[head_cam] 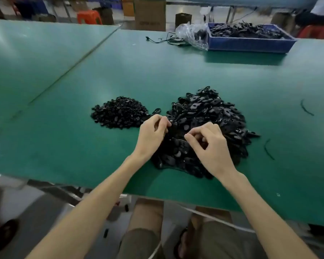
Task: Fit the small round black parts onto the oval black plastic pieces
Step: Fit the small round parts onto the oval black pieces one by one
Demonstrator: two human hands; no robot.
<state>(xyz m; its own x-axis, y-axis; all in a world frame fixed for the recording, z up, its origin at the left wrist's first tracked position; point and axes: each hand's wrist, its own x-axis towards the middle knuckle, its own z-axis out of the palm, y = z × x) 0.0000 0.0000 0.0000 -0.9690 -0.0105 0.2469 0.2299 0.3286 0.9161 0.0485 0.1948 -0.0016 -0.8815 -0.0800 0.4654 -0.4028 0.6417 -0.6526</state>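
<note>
A heap of small round black parts (119, 113) lies on the green table, left of centre. To its right spreads a larger heap of oval black plastic pieces (209, 116). My left hand (151, 134) hovers at the near-left edge of the oval heap, fingers curled and pinched together; what they pinch is too small to make out. My right hand (208, 144) rests over the near part of the oval heap, fingers bent inward around something dark that I cannot identify. A single oval piece (156, 111) lies between the two heaps.
A blue tray (249, 43) full of black parts stands at the back right, with a clear plastic bag (192, 34) and thin cables (163, 40) beside it. Loose black strips (306, 108) lie right of the oval heap. The table's near edge (101, 186) is close to my forearms.
</note>
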